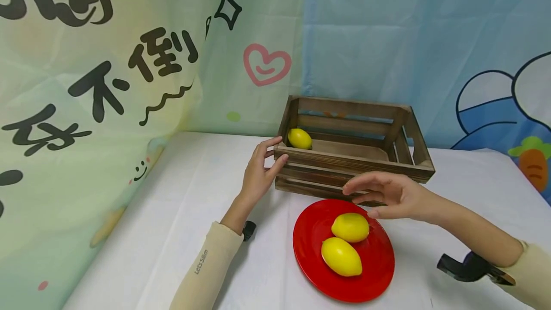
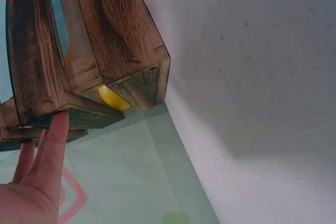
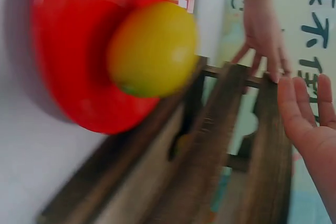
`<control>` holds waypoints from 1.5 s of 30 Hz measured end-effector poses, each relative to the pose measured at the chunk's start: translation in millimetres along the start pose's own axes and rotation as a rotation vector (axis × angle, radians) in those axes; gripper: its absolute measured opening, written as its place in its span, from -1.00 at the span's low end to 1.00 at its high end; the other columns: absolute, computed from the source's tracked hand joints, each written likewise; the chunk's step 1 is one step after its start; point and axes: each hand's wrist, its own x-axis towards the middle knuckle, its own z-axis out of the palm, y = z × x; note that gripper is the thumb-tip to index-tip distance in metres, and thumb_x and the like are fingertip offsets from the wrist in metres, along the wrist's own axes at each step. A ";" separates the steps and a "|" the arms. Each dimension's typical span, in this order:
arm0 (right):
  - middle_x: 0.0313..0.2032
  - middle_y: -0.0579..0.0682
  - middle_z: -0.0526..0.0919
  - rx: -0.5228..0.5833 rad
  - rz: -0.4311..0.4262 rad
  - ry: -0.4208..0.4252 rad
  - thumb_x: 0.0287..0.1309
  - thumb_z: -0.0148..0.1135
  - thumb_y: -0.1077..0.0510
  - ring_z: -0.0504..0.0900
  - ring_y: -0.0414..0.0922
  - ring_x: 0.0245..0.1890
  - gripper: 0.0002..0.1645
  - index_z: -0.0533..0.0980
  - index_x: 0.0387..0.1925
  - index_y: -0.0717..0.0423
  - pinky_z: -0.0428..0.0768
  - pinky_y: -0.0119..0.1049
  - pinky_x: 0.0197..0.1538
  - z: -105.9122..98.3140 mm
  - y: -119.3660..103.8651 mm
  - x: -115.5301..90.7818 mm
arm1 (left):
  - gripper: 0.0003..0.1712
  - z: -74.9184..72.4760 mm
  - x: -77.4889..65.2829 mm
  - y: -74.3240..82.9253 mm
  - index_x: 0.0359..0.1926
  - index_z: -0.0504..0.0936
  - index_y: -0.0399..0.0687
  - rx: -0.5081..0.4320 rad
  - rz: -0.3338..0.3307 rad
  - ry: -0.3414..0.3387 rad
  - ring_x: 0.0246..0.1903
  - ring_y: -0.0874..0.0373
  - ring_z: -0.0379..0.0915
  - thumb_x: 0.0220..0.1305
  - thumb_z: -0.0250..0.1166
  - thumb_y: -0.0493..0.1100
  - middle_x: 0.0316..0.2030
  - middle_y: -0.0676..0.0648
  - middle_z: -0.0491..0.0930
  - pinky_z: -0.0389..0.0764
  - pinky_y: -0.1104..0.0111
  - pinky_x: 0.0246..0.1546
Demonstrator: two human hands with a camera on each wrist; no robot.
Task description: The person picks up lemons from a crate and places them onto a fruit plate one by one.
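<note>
A brown slatted wooden crate (image 1: pixel 344 164) stands at the back of the table, with one lemon (image 1: pixel 300 138) inside at its left end. My left hand (image 1: pixel 260 166) is at the crate's left front corner. In the left wrist view, its straight fingers (image 2: pixel 52 156) touch the end of the upper slat. In front of the crate, a red plate (image 1: pixel 307 252) bears two more lemons, a rear lemon (image 1: pixel 350 227) and a front lemon (image 1: pixel 342 257). My right hand (image 1: pixel 393 196) hovers over the plate's back right rim beside the crate's front, fingers loosely extended, holding nothing.
A white cloth (image 1: pixel 172 233) covers the table. Behind the crate hangs a blue printed backdrop (image 1: pixel 366 37), and a green-yellow printed sheet (image 1: pixel 107 123) closes off the left side. Dark bands with camera mounts (image 1: pixel 469 268) sit at the wrists.
</note>
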 end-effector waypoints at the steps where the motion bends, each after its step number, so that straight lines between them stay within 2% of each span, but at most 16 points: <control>1: 0.20 -0.01 0.51 0.016 0.001 0.002 0.11 0.10 0.61 0.52 -0.08 0.20 -0.38 0.37 0.22 0.25 0.58 -0.23 0.12 -2.1 -4.5 1.6 | -0.46 0.1 -0.1 -0.2 0.32 0.37 0.15 0.000 0.000 0.000 0.13 -0.05 0.49 0.36 0.26 -0.02 0.25 -0.07 0.39 0.69 0.14 -0.18; 6: 0.20 0.10 0.50 0.087 -0.075 -0.021 0.22 -0.09 0.62 0.53 -0.01 0.19 -0.41 0.36 0.25 0.27 0.61 -0.15 0.09 -14.8 -26.7 10.3 | -0.45 0.7 -0.6 0.5 0.32 0.38 0.14 -0.008 -0.001 -0.010 0.13 -0.05 0.49 0.35 0.27 -0.02 0.25 -0.08 0.40 0.70 0.20 -0.18; 11: 0.21 0.19 0.47 0.085 -0.197 -0.080 0.27 -0.12 0.59 0.50 0.04 0.20 -0.45 0.31 0.28 0.36 0.61 -0.14 0.10 -28.1 -44.1 23.5 | -0.45 0.3 -0.8 1.0 0.32 0.37 0.16 -0.002 -0.006 -0.007 0.14 -0.04 0.49 0.36 0.26 -0.01 0.25 -0.07 0.39 0.69 0.18 -0.17; 18: 0.19 0.17 0.49 0.064 -0.235 -0.107 0.29 -0.11 0.57 0.52 0.04 0.18 -0.48 0.34 0.27 0.35 0.61 -0.13 0.09 -40.6 -60.0 46.9 | -0.45 -0.1 0.3 0.4 0.32 0.37 0.14 0.003 0.008 -0.004 0.13 -0.04 0.50 0.36 0.26 -0.02 0.25 -0.07 0.40 0.70 0.18 -0.18; 29: 0.12 0.15 0.55 0.053 -0.201 -0.056 0.29 -0.16 0.59 0.56 0.01 0.13 -0.49 0.38 0.23 0.35 0.62 -0.15 0.08 -55.6 -76.9 83.7 | -0.46 -1.3 0.9 1.2 0.31 0.38 0.11 0.008 0.012 -0.004 0.13 -0.02 0.50 0.35 0.27 -0.04 0.24 -0.07 0.40 0.70 0.22 -0.18; 37: 0.02 0.14 0.61 -0.042 -0.102 0.038 0.37 -0.10 0.46 0.60 0.04 0.04 -0.59 0.43 0.18 0.30 0.62 -0.16 0.08 -64.2 -80.3 102.6 | -0.46 -2.9 2.0 0.8 0.30 0.38 0.07 0.008 0.027 -0.005 0.12 -0.04 0.51 0.35 0.27 -0.06 0.24 -0.10 0.41 0.70 0.21 -0.17; 40: -0.01 0.13 0.63 0.022 -0.136 0.011 0.36 -0.16 0.50 0.62 0.05 0.02 -0.56 0.44 0.18 0.30 0.62 -0.17 0.07 -71.8 -75.3 112.9 | -0.46 -2.8 2.0 0.3 0.30 0.37 0.07 0.006 0.025 -0.001 0.12 -0.04 0.51 0.35 0.27 -0.05 0.24 -0.10 0.41 0.70 0.21 -0.17; 45: 0.01 0.25 0.58 0.217 -0.282 -0.153 0.28 -0.25 0.59 0.58 0.12 0.05 -0.52 0.37 0.18 0.47 0.61 -0.08 0.08 -87.9 -69.6 135.1 | -0.45 -2.6 2.2 -1.3 0.31 0.36 0.11 0.007 0.022 -0.005 0.12 -0.04 0.51 0.35 0.27 -0.03 0.25 -0.09 0.40 0.69 0.22 -0.17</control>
